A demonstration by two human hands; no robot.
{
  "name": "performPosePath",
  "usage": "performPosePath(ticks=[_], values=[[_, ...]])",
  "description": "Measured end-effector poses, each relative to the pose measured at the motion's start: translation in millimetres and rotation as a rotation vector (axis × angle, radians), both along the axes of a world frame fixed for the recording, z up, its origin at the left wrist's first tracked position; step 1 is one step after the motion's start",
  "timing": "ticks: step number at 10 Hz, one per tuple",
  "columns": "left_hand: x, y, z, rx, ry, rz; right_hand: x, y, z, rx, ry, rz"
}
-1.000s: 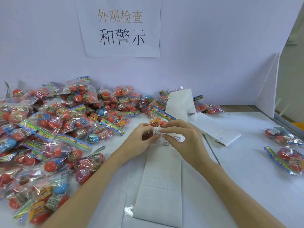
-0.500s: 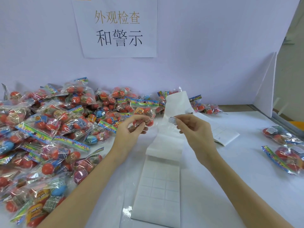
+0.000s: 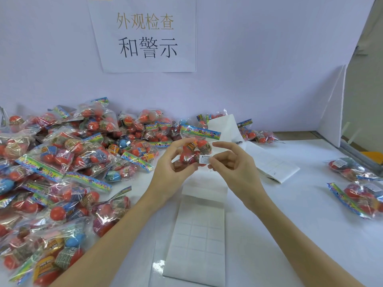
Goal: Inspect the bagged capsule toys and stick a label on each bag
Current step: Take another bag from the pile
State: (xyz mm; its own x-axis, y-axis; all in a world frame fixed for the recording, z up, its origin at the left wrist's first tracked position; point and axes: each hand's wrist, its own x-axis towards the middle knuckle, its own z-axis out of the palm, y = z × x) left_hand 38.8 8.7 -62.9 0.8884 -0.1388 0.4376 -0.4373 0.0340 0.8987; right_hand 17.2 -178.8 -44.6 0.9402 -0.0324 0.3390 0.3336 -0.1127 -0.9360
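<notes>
Both hands (image 3: 176, 168) (image 3: 232, 162) hold one bag (image 3: 193, 149), label (image 3: 204, 159) against it

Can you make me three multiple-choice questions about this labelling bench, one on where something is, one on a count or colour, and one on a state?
1. Where does the big pile of bags lie?
A. On the person's left
B. On the person's right
C. On the backing strip

2. How many bags lie apart at the right edge?
A. None
B. Two
C. Six

3. What is the right hand doing?
A. Resting flat on the table
B. Pinching a small white label against the held bag
C. Gripping the wall sign

Answers:
1 A, the heap fills the table's left side.
2 B, one bag lies at the right edge, with a second bag nearer the camera.
3 B, its fingertips hold the label at the held bag, which the left hand grips above the backing strip.
</notes>
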Motion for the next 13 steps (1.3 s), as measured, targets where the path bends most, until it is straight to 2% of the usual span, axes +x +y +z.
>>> performPosePath(ticks=[6, 7, 8, 11, 13], values=[[-2.0, -1.0, -0.3, -0.016, 0.034, -0.042, -0.4, 0.2, -1.0, -0.059, -0.005, -0.039], [-2.1, -1.2, 0.6, -0.09, 0.063, -0.06, -0.7, 0.3, -1.7, -0.061, -0.007, -0.038], [-3.7, -2.6, 3.2, -0.129, 0.075, -0.04, -0.6, 0.8, -2.4, -0.068, -0.015, -0.042], [-6.6, -4.0, 3.9, -0.028, 0.037, 0.034, 0.0, 1.2, -3.6, -0.08, -0.029, -0.051], [-6.4, -5.8, 3.4, -0.064, 0.044, 0.089, 0.9, 2.8, -5.8, -0.086, -0.048, -0.039]])
